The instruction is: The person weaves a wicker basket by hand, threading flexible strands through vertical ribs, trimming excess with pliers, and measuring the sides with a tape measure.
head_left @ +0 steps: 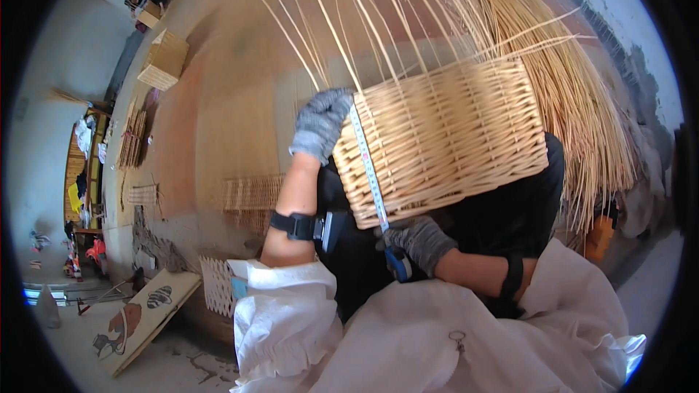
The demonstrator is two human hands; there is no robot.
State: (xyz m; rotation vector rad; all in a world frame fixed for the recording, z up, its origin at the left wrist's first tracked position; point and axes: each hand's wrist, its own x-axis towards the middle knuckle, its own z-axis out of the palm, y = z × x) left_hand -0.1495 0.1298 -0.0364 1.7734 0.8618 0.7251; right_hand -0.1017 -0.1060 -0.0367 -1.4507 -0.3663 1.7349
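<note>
A pale wicker basket (451, 131), partly woven, rests tilted across my dark-trousered lap. Long loose stakes (336, 29) stick out from its far edge. My left hand (322, 124), in a grey knit glove, grips the far left corner, by the top of the tape; its fingertips are partly hidden. A tape measure's blade (368, 164) runs down the basket's left side toward me. Below the near edge, my gloved right hand (424, 244) is closed by the blue and black tape measure case (397, 263).
A large bundle of long willow rods (561, 94) lies at the right. Finished-looking box baskets (164, 60) stand far left, near another person (149, 1). Flat woven panels (251, 193) lie on the floor left of me. A painted board (145, 316) leans at the lower left.
</note>
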